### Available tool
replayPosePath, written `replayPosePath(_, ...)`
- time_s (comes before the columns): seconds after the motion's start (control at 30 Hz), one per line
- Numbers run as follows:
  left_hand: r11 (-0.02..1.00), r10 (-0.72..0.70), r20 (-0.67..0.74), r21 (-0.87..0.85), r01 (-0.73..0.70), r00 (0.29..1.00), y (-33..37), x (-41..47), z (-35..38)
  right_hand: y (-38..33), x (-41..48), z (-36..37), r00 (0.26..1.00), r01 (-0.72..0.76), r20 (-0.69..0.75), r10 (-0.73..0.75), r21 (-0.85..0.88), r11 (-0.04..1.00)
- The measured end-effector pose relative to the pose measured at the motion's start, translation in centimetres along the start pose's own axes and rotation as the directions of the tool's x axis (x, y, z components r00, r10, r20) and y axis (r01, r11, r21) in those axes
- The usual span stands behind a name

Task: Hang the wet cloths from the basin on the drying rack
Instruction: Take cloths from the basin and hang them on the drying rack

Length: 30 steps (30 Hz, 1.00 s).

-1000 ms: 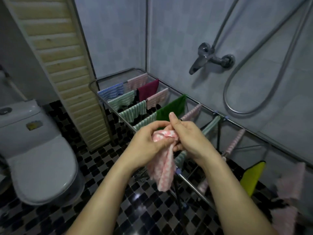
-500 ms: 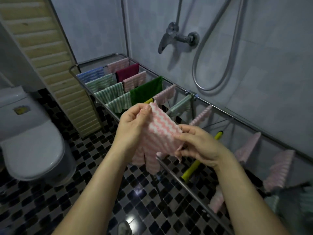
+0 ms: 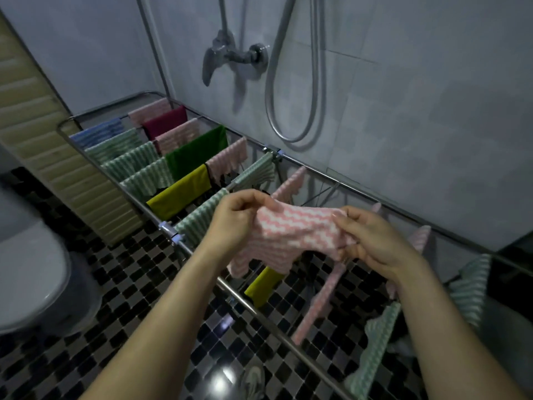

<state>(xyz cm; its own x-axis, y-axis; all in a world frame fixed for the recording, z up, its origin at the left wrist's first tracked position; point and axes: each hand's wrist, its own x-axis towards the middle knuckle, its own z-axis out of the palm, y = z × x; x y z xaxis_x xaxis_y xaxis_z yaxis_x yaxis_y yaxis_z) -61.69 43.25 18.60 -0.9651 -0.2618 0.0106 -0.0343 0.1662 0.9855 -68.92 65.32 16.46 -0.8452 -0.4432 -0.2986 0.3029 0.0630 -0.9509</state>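
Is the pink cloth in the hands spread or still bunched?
Mostly spread: the pink cloth is stretched flat between left hand and right hand, only its lower edge drooping, above the drying rack.

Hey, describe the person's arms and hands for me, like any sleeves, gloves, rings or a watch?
Both forearms are bare all the way to the bottom edge of the picture: no sleeves show. The left hand and the right hand wear no gloves. No ring, watch or bracelet shows on the visible sides of the fingers and wrists. The fingernails look short and unpainted, though the light is dim.
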Motion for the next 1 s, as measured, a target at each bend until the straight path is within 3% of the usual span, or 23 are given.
replayPosePath(0.1, 0.995, -0.096, 0.068, -0.001, 0.097, 0.993, -1.4, 2.4, 2.0, 0.5, 1.9, -1.3, 0.988, 0.012, -0.151, -0.021, -0.059, 0.998)
replayPosePath(0.2, 0.979, -0.195, 0.168, -0.021, 0.202, 0.966, -2.9, 5.9, 3.5, 1.0, 4.6, -3.7, 0.980, -0.064, -0.192, 0.057, -0.033, 0.997)
replayPosePath(0.3, 0.972, -0.226, 0.262, -0.003, 0.235, 0.938, -3.5, 8.7, 4.4, 1.9, 7.3, -5.7, 0.960, -0.150, -0.238, 0.145, -0.003, 0.989)
replayPosePath(0.4, 0.972, -0.232, 0.343, 0.117, 0.203, 0.910, -4.6, 11.7, 5.5, 3.1, 10.6, -7.0, 0.898, -0.215, -0.421, 0.129, -0.164, 0.963)
replayPosePath(0.57, 0.939, -0.302, 0.433, 0.290, 0.185, 0.850, -6.8, 16.1, 7.7, 4.0, 15.5, -8.3, 0.819, -0.308, -0.562, -0.113, -0.597, 0.741)
replayPosePath(0.67, 0.938, -0.301, 0.457, 0.301, 0.172, 0.837, -7.0, 18.0, 8.7, 3.8, 17.5, -9.0, 0.807, -0.369, -0.567, -0.168, -0.705, 0.605)
replayPosePath(0.77, 0.938, -0.291, 0.482, 0.315, 0.146, 0.826, -7.6, 20.7, 9.5, 4.1, 19.4, -9.6, 0.762, -0.463, -0.626, -0.163, -0.703, 0.540)
replayPosePath(1.0, 0.921, -0.277, 0.497, 0.381, 0.080, 0.822, -9.5, 23.3, 10.8, 5.3, 21.3, -9.0, 0.689, -0.570, -0.713, -0.128, -0.643, 0.511)
